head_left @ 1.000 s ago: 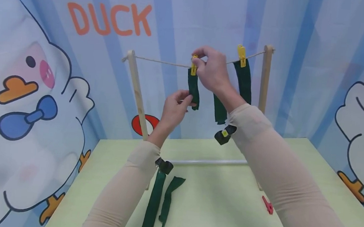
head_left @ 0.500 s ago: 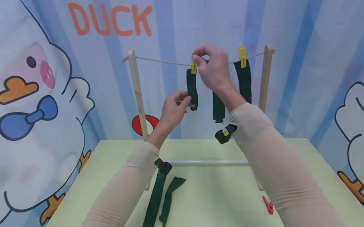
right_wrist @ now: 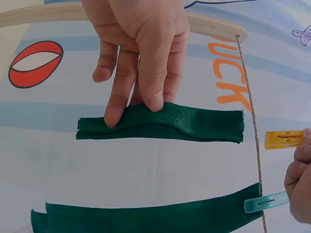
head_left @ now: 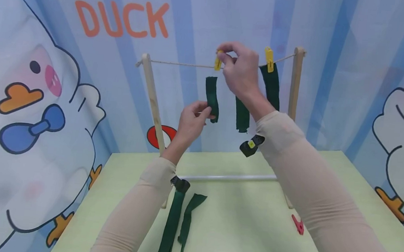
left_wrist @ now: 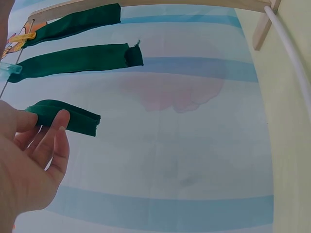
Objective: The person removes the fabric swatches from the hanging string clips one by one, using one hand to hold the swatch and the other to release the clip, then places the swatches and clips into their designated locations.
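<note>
My left hand pinches a short dark green fabric strip along its edge. The strip's top end stands a little below the string and apart from it. Up at the string, my right hand pinches a yellow clothespin. In the right wrist view this yellow clothespin is clear of both strip and string. Beside it, a light blue clothespin clips a second green strip to the string. Farther right hangs a third green strip under another yellow clothespin.
Two wooden posts carry the string, with a pale rod low between them. On the table lie two green strips and a red clothespin. A duck-print curtain stands behind.
The yellow clothespin has come off the top of the short strip and moved up with my right hand. The strip stays in my left hand, its top now free below the string.
</note>
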The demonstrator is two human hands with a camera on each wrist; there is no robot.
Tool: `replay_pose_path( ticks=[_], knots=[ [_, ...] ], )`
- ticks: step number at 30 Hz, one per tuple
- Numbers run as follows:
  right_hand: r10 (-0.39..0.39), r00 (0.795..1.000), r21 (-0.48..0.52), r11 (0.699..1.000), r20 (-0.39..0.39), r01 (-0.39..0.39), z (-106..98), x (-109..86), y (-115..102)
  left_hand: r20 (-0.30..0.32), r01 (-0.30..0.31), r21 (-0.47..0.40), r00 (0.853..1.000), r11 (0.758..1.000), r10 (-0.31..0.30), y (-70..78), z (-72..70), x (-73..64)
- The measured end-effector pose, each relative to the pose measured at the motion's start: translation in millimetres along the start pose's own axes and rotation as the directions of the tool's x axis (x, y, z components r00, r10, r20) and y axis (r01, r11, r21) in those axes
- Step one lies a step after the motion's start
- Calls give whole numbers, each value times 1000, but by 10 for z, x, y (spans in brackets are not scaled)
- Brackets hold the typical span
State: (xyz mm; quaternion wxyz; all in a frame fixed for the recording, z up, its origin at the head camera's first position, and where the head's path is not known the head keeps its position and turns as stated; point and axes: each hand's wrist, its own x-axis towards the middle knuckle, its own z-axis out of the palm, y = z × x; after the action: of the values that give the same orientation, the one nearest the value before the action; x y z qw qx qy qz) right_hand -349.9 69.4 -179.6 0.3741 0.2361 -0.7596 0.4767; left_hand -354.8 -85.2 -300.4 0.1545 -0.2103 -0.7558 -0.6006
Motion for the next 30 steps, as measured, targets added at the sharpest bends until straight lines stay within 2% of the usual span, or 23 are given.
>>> replay_pose_path(
  ticks=[9,16,23,30],
  knots=[
    [-28,1000,29,999,-13,29,-32,-67,35,1,16,17,1000,1000,-16,-50,-15,-17],
    [-54,998,16,998,-24,55,-66,-132,47,14,10,16,1000,1000,-10,-82,-26,-35],
    [-59,998,15,998,-3,59,-137,-256,50,24,19,4,1000,1000,-19,-148,-32,-91],
    [-107,994,-72,992,12,108,-200,-418,165,28,54,-8,998,999,-53,-202,-65,-186]
  ],
)
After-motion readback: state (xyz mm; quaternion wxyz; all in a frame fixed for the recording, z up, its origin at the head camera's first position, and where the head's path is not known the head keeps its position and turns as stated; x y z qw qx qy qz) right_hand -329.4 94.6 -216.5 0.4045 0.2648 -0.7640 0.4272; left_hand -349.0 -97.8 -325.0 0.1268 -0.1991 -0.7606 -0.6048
